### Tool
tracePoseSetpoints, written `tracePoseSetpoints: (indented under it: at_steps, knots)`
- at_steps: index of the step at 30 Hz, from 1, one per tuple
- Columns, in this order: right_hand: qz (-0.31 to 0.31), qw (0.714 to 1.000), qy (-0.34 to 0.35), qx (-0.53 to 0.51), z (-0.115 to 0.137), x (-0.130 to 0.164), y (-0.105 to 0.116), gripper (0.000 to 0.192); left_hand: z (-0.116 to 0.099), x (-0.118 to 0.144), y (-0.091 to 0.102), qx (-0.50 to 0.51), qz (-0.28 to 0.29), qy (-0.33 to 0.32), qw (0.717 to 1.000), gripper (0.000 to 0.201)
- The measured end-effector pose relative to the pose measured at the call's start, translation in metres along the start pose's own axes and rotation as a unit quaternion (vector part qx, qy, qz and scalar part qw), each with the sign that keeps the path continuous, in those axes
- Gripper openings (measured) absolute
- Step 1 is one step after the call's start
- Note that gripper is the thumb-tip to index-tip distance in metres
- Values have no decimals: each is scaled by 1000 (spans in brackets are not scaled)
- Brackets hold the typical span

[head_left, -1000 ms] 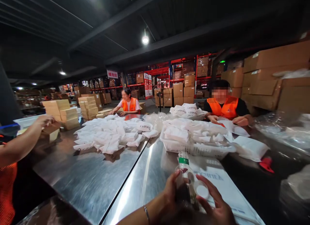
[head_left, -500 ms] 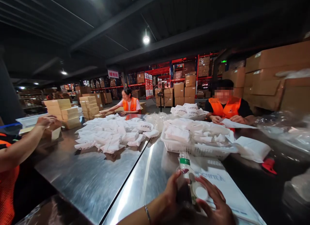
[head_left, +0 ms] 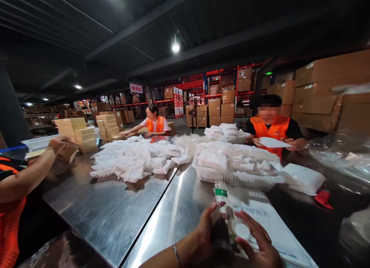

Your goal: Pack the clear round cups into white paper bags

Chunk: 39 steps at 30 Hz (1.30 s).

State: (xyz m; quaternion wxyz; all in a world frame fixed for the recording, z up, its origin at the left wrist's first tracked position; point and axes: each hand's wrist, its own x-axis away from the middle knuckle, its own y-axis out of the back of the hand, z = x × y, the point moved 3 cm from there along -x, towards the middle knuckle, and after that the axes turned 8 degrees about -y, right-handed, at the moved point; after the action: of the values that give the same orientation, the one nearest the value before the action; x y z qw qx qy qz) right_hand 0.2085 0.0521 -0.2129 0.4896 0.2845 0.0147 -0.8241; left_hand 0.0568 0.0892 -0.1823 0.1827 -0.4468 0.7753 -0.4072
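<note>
A clear plastic drink bottle [head_left: 222,210] with a green band at its neck and dark contents stands upright before me. My left hand [head_left: 206,227], with a bracelet at the wrist, curls around its near left side. At the bottle's right is a white round cap [head_left: 242,231], between the fingers and thumb of my right hand [head_left: 260,243]. I cannot tell whether the cap belongs to this bottle. Beneath and behind my right hand lies a flat white printed bag [head_left: 277,233] on the metal table [head_left: 115,210].
A white basket [head_left: 212,175] full of white packets stands beyond the bottle. More packets [head_left: 135,158] are heaped to its left. A red tool-like thing [head_left: 323,198] lies at right. Co-workers in orange vests are around the table; small boxes [head_left: 86,139] are stacked at left.
My hands and the bottle stay nearly in place. Opposite me, a co-worker has turned and moved a white sheet-like piece left. The left co-worker's hand has shifted at a box.
</note>
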Motion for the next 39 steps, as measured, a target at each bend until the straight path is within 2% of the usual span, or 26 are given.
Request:
tracePoseSetpoints:
  at_steps: [3, 7, 11, 15, 22, 25, 28, 33, 36, 39]
  knots:
    - [-12, 1000, 19, 6, -1, 2, 0, 59, 1, -1, 3, 0, 0, -10, 1000, 63]
    - [5, 998, 48, 33, -2, 2, 0, 53, 4, -6, 10, 7, 10, -11, 1000, 59]
    - [-15, 997, 66, 46, -8, 2, -1, 53, 6, -9, 12, -3, -3, 1, 1000, 58]
    - [-9, 997, 61, 42, -7, 3, -3, 53, 5, -7, 8, 7, 13, -10, 1000, 51]
    - [0, 992, 92, 91, 0, 3, 2, 56, 4, -7, 8, 18, 2, -7, 1000, 58]
    - [-36, 988, 111, 98, -4, 3, 2, 56, 4, -7, 10, 14, -6, -12, 1000, 61]
    - [-37, 987, 126, 89, -7, 4, -2, 56, 4, -6, 9, 8, 8, -12, 1000, 59]
    - [-51, 994, 85, 48, 3, 10, 0, 57, 2, -6, 7, -4, 0, -23, 1000, 60]
    - [-53, 994, 78, 48, 10, 14, 3, 58, 3, -4, 5, 1, -10, -6, 1000, 61]
    - [-28, 985, 141, 91, 9, 16, 0, 54, 2, -2, 3, 8, -17, -1, 1000, 60]
